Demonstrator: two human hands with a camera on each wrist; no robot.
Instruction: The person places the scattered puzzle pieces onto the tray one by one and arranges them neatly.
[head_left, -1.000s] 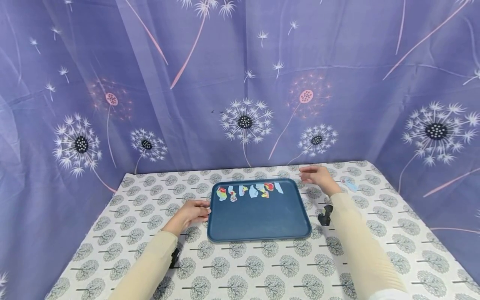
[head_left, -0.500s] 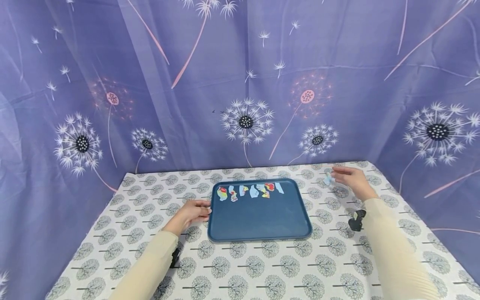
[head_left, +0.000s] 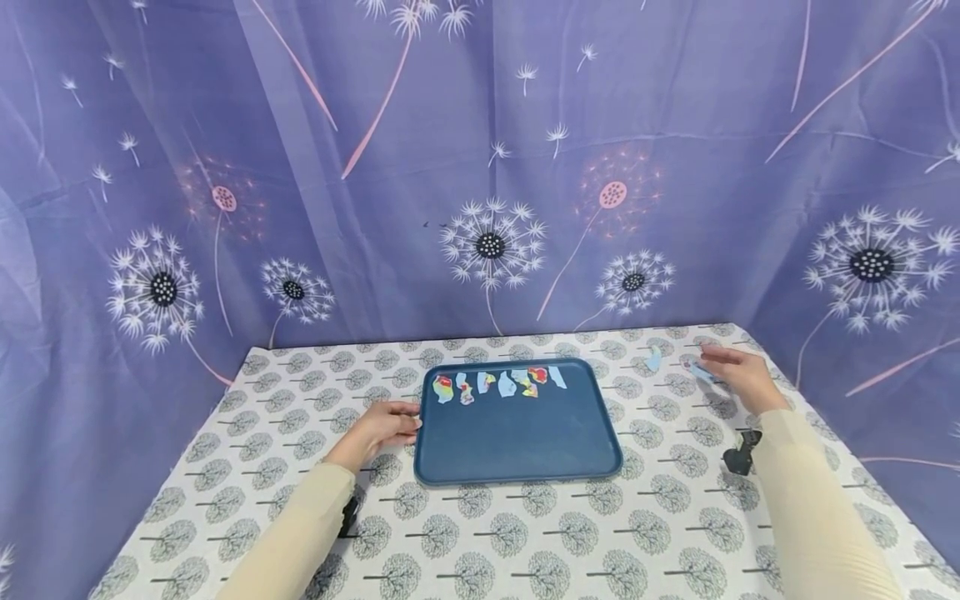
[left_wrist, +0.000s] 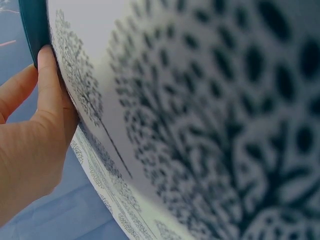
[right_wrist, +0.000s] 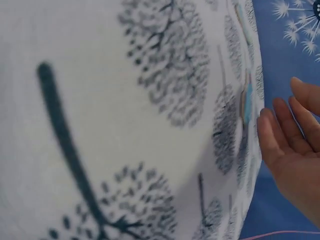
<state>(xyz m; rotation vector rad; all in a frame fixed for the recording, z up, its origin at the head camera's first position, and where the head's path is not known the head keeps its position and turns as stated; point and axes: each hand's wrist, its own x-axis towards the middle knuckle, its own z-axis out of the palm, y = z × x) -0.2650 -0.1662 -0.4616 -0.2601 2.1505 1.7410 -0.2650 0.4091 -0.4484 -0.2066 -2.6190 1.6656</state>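
Observation:
A dark blue tray (head_left: pixel 517 442) lies on the table, with several small irregular printed pieces along its far side. One of these, a red-and-yellow piece (head_left: pixel 443 387), is leftmost; a light-blue strip (head_left: pixel 557 377) is rightmost. My left hand (head_left: pixel 384 425) pinches the tray's left rim, thumb on one side and fingers on the other, as the left wrist view shows. Right of the tray, my right hand (head_left: pixel 738 375) hovers with relaxed fingers, its fingertips close over a light-blue piece (head_left: pixel 701 372) that it partly covers. Another light-blue piece (head_left: pixel 653 359) lies between that hand and the tray.
A white cloth with grey tree prints (head_left: pixel 480 542) covers the table. Behind and at both sides hangs a purple curtain (head_left: pixel 375 250) with dandelion prints. Each wrist carries a black device, such as the right one (head_left: pixel 741 452).
My right hand has moved from the tray's right edge out to the right, uncovering the nearer light-blue piece and partly covering the farther one. The left hand and tray stay put.

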